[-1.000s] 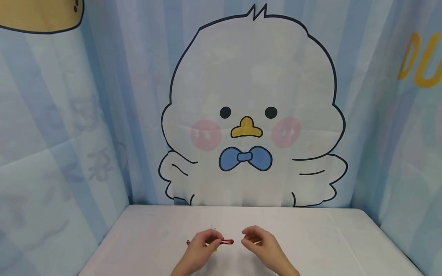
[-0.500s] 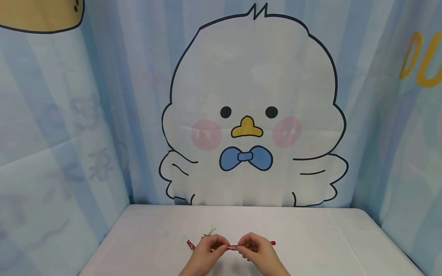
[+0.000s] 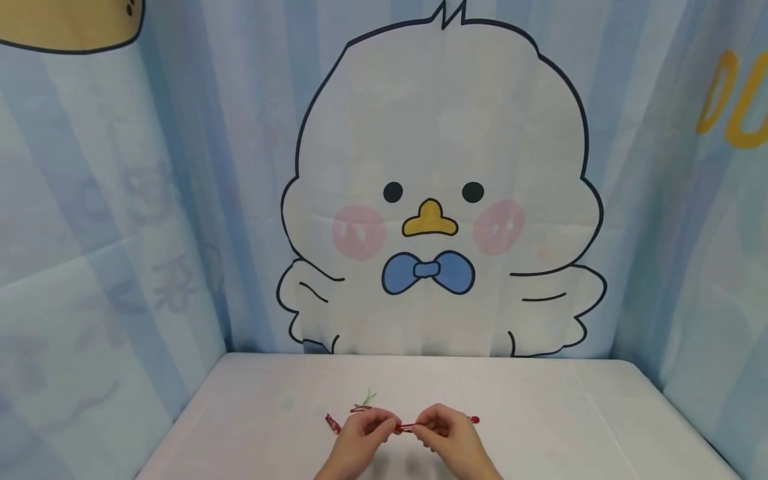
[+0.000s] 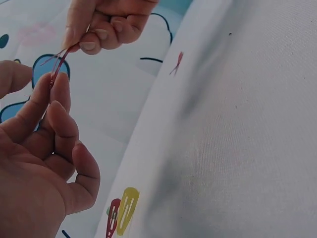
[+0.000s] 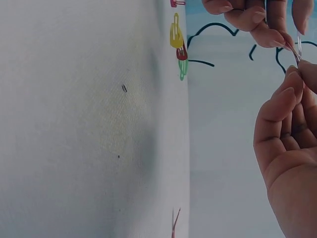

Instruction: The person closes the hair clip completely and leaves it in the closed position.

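Right hand (image 3: pixel 445 429) has moved toward left hand (image 3: pixel 363 435), their fingers (image 4: pixel 37 101) pinching one red clip (image 3: pixel 407 427).

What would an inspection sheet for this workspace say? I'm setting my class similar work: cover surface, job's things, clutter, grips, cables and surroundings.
Surface: white table, a few small dark marks.
Job's things: held red clip, apparently opened; yellow clip, second red clip and green clip clustered; third red clip left of them; prised-open red clip at far right.
Clutter: nothing seen.
Grips: left grip and right grip both pinch the held red clip.
Cables: nothing seen.
Surroundings: blue-striped curtain with cartoon bird.
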`<state>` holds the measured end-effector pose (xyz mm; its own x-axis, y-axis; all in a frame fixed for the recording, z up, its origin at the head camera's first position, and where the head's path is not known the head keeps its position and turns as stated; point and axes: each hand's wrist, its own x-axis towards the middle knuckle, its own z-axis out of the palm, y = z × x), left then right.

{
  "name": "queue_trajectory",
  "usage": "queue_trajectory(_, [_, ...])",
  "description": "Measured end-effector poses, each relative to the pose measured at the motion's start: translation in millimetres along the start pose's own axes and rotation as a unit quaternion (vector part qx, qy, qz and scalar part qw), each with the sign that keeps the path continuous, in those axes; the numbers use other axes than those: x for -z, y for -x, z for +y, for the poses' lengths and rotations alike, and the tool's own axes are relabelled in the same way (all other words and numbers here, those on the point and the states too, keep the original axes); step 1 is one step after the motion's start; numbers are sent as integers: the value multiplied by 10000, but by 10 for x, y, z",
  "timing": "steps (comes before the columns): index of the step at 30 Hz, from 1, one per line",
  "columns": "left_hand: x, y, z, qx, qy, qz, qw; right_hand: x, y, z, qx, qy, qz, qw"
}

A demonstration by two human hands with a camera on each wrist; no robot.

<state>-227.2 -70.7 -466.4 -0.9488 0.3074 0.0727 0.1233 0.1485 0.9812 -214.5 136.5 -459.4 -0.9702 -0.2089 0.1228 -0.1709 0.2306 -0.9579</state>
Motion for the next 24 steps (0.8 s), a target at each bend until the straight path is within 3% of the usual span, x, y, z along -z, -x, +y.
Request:
queue_trajectory(13, [-44, 36, -68, -161, 174, 311, 9992, -25, 41, -20, 136, -72, 42, 9999])
queue_trajectory(24, [-133, 25, -18, 57, -323, 949, 9949, -54, 23, 4, 320, 245, 271, 9988])
